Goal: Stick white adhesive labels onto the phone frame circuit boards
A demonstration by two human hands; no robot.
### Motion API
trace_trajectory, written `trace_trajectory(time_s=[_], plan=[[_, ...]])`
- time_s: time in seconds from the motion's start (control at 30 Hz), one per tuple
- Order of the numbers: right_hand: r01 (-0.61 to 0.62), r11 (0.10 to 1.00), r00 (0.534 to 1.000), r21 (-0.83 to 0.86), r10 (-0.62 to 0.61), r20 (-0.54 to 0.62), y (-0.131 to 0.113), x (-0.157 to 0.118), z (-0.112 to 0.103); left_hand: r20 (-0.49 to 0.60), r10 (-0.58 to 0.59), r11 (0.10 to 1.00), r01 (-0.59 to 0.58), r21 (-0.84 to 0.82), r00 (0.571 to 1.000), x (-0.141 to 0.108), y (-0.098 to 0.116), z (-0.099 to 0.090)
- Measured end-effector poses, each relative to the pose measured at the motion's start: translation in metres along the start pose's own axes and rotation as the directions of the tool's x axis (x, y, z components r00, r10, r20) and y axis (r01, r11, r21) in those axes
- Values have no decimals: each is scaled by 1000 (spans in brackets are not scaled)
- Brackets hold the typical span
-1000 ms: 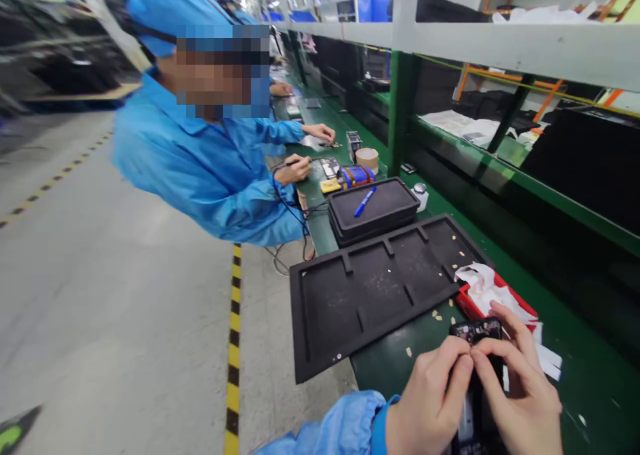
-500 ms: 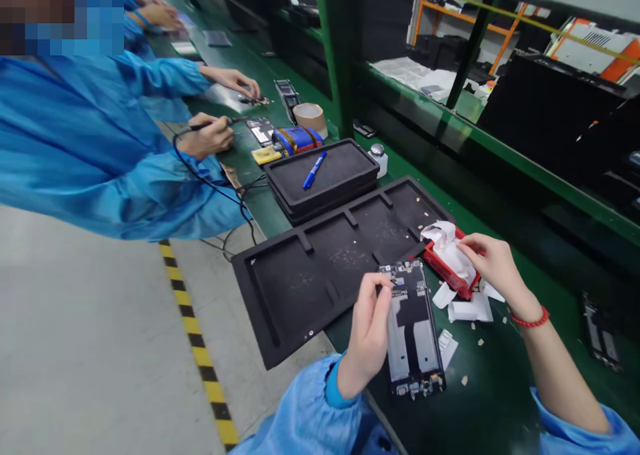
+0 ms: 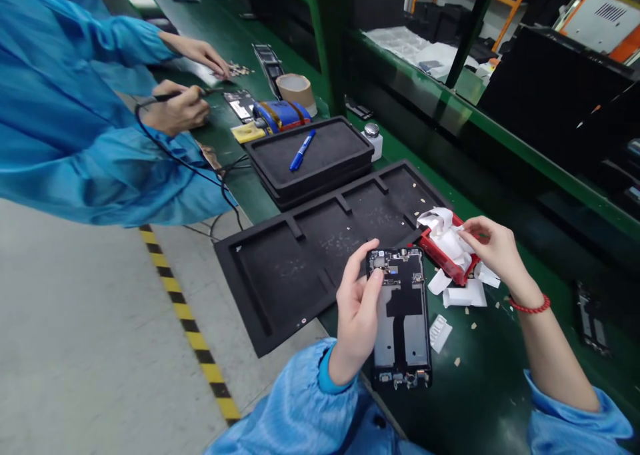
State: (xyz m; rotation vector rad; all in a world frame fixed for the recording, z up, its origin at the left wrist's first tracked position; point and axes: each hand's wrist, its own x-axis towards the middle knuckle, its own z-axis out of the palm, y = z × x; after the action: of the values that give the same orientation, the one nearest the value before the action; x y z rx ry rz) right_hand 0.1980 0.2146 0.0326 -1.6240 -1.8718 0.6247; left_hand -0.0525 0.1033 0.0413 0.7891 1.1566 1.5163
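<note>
The left thumb and index finger have parted since the earlier frame, the left hand [image 3: 356, 318] gripping the phone chassis [image 3: 411, 338] at its 3 o'clock, long axis 12-to-6; the right hand [image 3: 495, 251], at the chassis's 2 o'clock, pinches white paper [image 3: 451, 241].

Single head cam, worn up top, looks fwd & down over the green bench [image 3: 480, 388]. Hands close, co-worker's sleeves [image 3: 90, 175] farther, upper L.
</note>
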Motion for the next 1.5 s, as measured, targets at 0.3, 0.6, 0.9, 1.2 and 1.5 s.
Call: trace_trajectory(time_s=[0.3,0.6,0.9,1.2,1.5], plan=[[-2,998,995,59,8,-104,-30,-19,-6,33,10,1000,-10,13,999,-5,4,8],[256,920,953,297,-189,-236,-128,-93,24,109,285,915,-304,265,952,-24,6,17],[284,896,942,342,-194,-274,-131,-97,26,129,389,872,-409,268,912,-32,9,20],[320,883,919,343,-201,-340,-138,-99,27,116,432,840,-446,308,894,-33,11,20],[366,885,874,287,-221,-432,-144,-99,33,101,482,841,-492,225,870,-36,16,24]])
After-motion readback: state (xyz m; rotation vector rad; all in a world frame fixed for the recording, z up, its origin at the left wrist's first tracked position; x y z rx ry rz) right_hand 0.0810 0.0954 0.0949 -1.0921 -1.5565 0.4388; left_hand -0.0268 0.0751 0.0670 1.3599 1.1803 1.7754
